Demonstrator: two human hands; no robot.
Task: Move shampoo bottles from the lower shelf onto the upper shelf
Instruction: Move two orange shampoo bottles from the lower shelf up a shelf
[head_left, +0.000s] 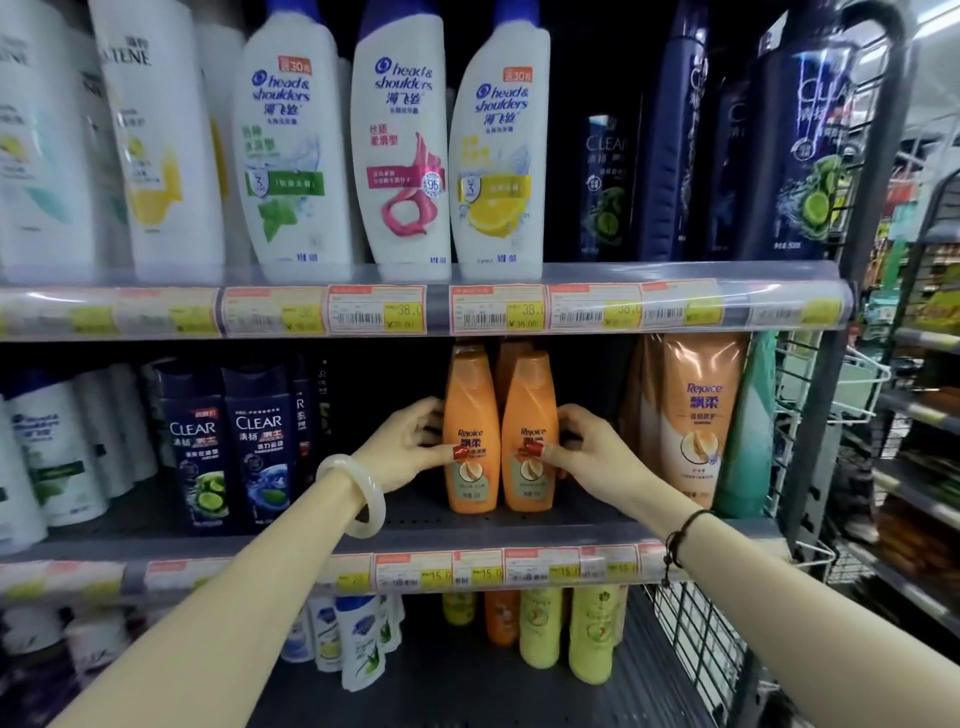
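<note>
Two orange Rejoice shampoo bottles stand side by side on the middle shelf (431, 519), with more orange bottles behind them. My left hand (410, 449) grips the left orange bottle (470, 415) from its left side, thumb on the label. My right hand (584, 449) grips the right orange bottle (530, 410) from its right side, thumb on the label. Both bottles are upright and rest on the shelf. Above them runs the upper shelf (571, 273), holding white Head & Shoulders bottles (400, 145) and dark Clear bottles (675, 156).
Dark Clear bottles (228, 447) stand left of my left hand, with a gap between. Large Rejoice refill packs (691, 415) and a teal bottle (748, 431) stand to the right. A lower shelf holds yellow bottles (540, 629). A wire rack (800, 405) closes the right end.
</note>
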